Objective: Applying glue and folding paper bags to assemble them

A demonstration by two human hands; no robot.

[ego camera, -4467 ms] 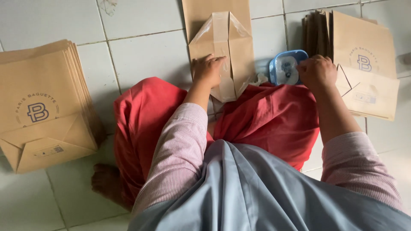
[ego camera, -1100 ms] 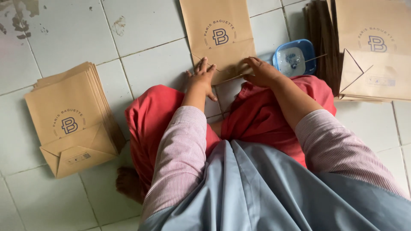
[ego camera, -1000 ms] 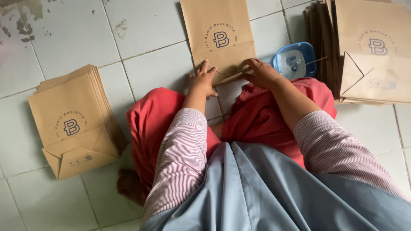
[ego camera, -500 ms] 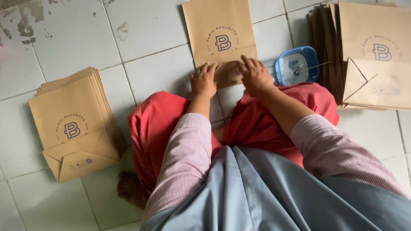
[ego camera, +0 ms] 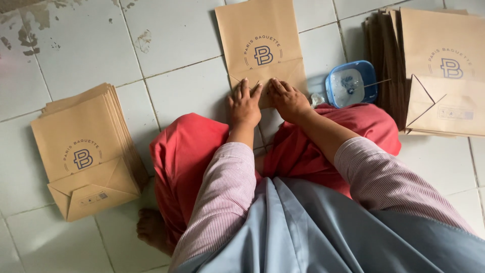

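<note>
The brown paper bag (ego camera: 261,48) lies flat on the tiled floor (ego camera: 81,45) at twelve o'clock — light, thin, easily creased, best handled at its folded bottom flap, where left hand (ego camera: 245,104) and right hand (ego camera: 287,98) press, fingers spread. Glue dish (ego camera: 350,84) at two o'clock.

A pale tiled floor (ego camera: 192,91) with dark grout lines and patches of worn, stained surface at the upper left carries everything. Directly on it lie 1 flat brown paper bag (ego camera: 260,45) at top centre, a stack of similar bags (ego camera: 83,151) at the left, and a larger stack (ego camera: 439,65) at the upper right. A small blue tub (ego camera: 351,83) sits between the single bag and the right stack, just beside the stack.
</note>
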